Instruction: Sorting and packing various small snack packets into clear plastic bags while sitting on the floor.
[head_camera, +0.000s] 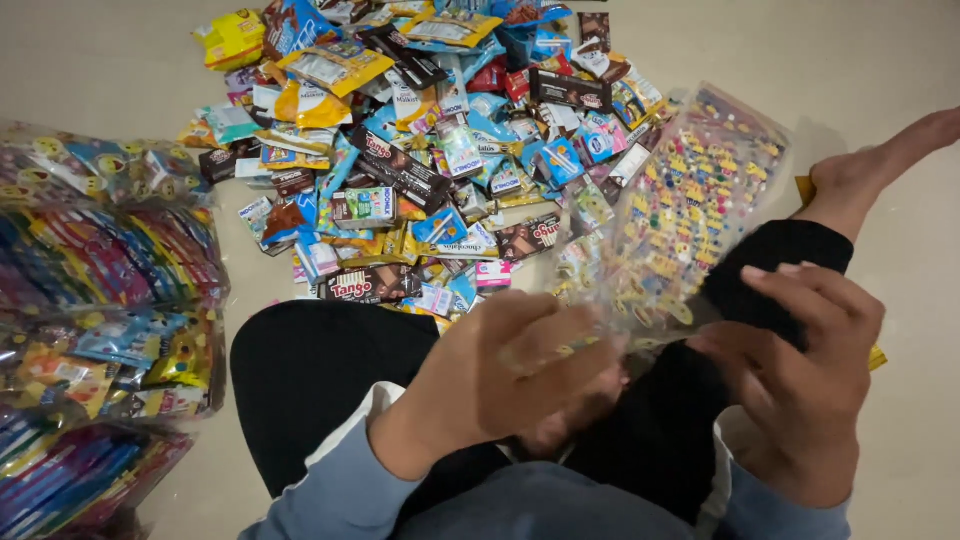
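I hold a clear plastic bag (680, 205) printed with small yellow and coloured figures, and both my hands are closed on its lower end. My left hand (510, 375) curls around the bottom edge near my lap, fingers (560, 335) folded over the plastic so that the film bunches under them. My right hand (800, 365) pinches the same end from the other side, thumb and fingers pressed together on the bag's edge. The bag rises from my hands up and away to the right, tilted, its open or far end reaching toward my bare foot (880, 165); whether anything is inside it I cannot tell, since the print hides the contents. Under my hands are my crossed legs in black trousers (310, 370), and my light blue sleeves (340, 490) show at the bottom of the view. Just past my knees, on the pale floor (120, 70), lies a wide heap of small wrapped snacks and sweets (430, 150) in blue, yellow, brown and red packets, loosely piled and overlapping. Well apart to my left stands a stack of filled printed bags (100, 300), packed with more bright packets and leaning one on another.
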